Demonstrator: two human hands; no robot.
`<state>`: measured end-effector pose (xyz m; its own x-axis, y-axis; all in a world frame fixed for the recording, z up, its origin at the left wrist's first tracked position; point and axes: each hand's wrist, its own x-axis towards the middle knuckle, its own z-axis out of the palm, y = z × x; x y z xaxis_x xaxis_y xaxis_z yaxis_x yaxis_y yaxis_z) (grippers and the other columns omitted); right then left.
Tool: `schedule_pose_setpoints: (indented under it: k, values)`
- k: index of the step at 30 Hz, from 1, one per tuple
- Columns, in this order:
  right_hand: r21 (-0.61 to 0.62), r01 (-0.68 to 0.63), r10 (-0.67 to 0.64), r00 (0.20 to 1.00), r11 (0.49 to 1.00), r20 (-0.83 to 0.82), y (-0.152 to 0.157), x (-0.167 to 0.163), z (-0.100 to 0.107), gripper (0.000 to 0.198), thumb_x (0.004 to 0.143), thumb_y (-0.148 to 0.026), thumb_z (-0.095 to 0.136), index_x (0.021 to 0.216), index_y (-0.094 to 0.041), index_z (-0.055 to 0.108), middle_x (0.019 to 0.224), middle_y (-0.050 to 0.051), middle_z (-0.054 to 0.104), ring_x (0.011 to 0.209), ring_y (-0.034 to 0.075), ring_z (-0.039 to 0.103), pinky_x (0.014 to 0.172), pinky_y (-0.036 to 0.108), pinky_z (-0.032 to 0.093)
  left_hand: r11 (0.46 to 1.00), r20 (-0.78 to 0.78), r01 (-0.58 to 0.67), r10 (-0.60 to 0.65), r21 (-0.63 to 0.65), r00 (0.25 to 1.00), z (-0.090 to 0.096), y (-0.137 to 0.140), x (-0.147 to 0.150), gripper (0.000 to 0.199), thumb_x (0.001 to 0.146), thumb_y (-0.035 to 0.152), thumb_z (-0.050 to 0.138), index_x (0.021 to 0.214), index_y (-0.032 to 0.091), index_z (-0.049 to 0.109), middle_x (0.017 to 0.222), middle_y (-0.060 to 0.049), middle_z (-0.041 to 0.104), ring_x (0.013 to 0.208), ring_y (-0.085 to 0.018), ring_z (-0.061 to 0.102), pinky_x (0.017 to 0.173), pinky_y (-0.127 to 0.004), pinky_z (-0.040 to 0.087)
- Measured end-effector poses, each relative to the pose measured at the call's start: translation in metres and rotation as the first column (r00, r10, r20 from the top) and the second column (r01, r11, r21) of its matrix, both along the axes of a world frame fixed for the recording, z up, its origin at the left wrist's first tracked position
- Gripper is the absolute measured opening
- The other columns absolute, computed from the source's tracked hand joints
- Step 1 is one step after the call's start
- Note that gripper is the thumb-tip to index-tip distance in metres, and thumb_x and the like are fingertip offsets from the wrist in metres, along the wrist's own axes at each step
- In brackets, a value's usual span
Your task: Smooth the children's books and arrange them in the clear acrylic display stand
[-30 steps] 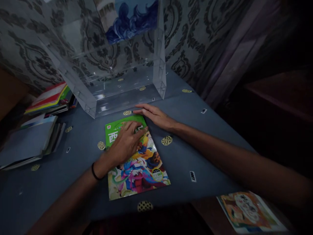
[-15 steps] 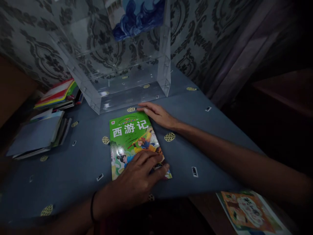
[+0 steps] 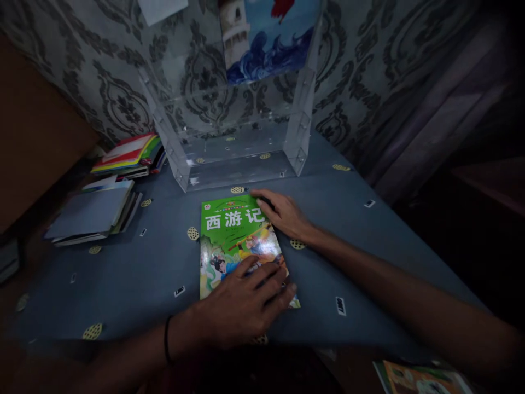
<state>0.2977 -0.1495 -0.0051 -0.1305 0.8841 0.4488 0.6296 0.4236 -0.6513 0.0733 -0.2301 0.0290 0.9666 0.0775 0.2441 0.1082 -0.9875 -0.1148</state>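
left hand (image 3: 246, 302) is resting open-fingered, ungripped, on book (image 3: 235, 241) (likely steadying it), right hand (image 3: 286, 215) touching its far-right corner, grip unclear.

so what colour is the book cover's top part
The book is green up top; it shows best in the head view.

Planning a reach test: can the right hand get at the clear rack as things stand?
Probably yes: the right hand is by the green book's far corner, and only patterned tablecloth shows between it and the rack.
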Motion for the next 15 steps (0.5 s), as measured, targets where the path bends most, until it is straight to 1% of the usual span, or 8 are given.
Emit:
schedule_pose_setpoints:
  k: [4,6,8,10,12,14,15]
  values:
    - [0.020,0.003,-0.003,1.000,1.000,-0.004,0.001,0.000,-0.002,0.035,0.098,-0.029,0.045,0.125,-0.023,0.066,0.126,0.009,0.072,0.118,0.026,0.067,0.103,0.049,0.052,0.999,-0.016,-0.009,0.010,0.052,1.000,0.003,0.008,0.002,0.040,0.102,0.020,0.045,0.140,0.011,0.052,0.138,-0.014,0.062,0.134,-0.028,0.049,0.111,-0.049,0.041]
    - [0.028,0.002,-0.002,1.000,1.000,-0.005,0.000,-0.001,-0.003,0.033,0.097,-0.029,0.045,0.122,-0.022,0.067,0.124,0.010,0.073,0.117,0.026,0.068,0.102,0.049,0.053,0.998,-0.023,-0.018,0.020,0.055,1.000,0.003,0.012,0.004,0.040,0.102,0.020,0.046,0.141,0.011,0.052,0.138,-0.015,0.062,0.134,-0.028,0.049,0.111,-0.048,0.041]
    - [0.052,0.000,0.001,1.000,0.999,-0.008,-0.003,-0.003,0.001,0.031,0.098,-0.028,0.046,0.118,-0.020,0.068,0.119,0.011,0.074,0.113,0.027,0.069,0.099,0.049,0.055,0.999,-0.018,-0.022,0.022,0.037,1.000,0.003,0.015,0.005,0.040,0.102,0.021,0.048,0.140,0.012,0.052,0.137,-0.015,0.062,0.134,-0.027,0.050,0.112,-0.047,0.040]
    - [0.109,-0.022,0.024,1.000,0.994,-0.009,-0.009,-0.007,0.012,0.029,0.098,-0.027,0.046,0.116,-0.020,0.069,0.115,0.010,0.075,0.110,0.026,0.070,0.097,0.049,0.056,0.999,0.000,-0.024,0.024,-0.029,1.000,0.003,0.017,0.006,0.039,0.102,0.030,0.050,0.138,0.014,0.053,0.137,-0.014,0.062,0.133,-0.026,0.051,0.112,-0.046,0.039]
    - [0.204,-0.074,0.078,0.997,0.976,-0.011,-0.019,-0.015,0.030,0.027,0.098,-0.024,0.048,0.116,-0.021,0.068,0.115,0.010,0.075,0.110,0.025,0.070,0.098,0.047,0.057,0.993,0.034,-0.019,0.023,-0.120,0.999,0.005,0.021,0.005,0.041,0.102,0.040,0.050,0.135,0.016,0.055,0.134,-0.011,0.064,0.129,-0.025,0.054,0.112,-0.045,0.040]
    - [0.320,-0.141,0.155,0.988,0.937,-0.020,-0.037,-0.024,0.052,0.028,0.098,-0.019,0.048,0.118,-0.024,0.067,0.115,0.007,0.075,0.111,0.023,0.070,0.098,0.045,0.058,0.979,0.061,-0.021,0.035,-0.202,0.998,0.007,0.029,0.004,0.041,0.102,0.047,0.049,0.132,0.020,0.058,0.130,-0.008,0.067,0.125,-0.023,0.057,0.112,-0.044,0.041]
    - [0.369,-0.177,0.197,0.980,0.913,-0.018,-0.049,-0.029,0.062,0.030,0.097,-0.017,0.047,0.119,-0.027,0.066,0.114,0.006,0.076,0.112,0.023,0.070,0.097,0.045,0.059,0.969,0.074,-0.063,0.083,-0.237,0.994,0.007,0.035,0.002,0.038,0.101,0.048,0.050,0.128,0.024,0.061,0.127,-0.005,0.068,0.123,-0.022,0.058,0.112,-0.041,0.042]
